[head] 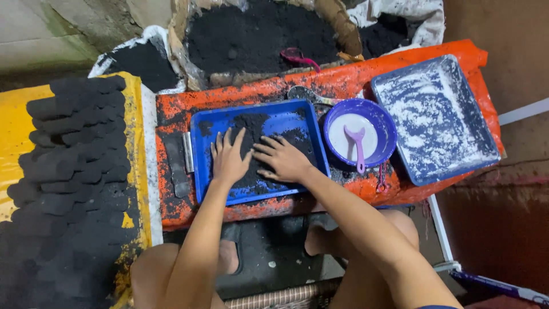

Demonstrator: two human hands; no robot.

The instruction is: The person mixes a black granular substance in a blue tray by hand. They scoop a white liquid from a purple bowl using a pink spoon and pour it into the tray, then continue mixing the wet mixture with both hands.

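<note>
A blue rectangular tray [299, 112] sits on an orange-covered low table [240, 94] and holds a flattened mass of black powder [254, 129]. My left hand [229, 157] lies flat on the black powder, fingers spread. My right hand [281, 158] lies beside it, palm down on the same powder, fingers pointing left. Neither hand grips anything.
A purple bowl [383, 123] of white powder with a lilac spoon [358, 146] stands right of the tray. Farther right is a blue tray dusted white [434, 117]. Black briquettes [71, 166] are stacked on yellow sheeting at left. Sacks of black powder [257, 34] with a pink scoop [297, 57] stand behind.
</note>
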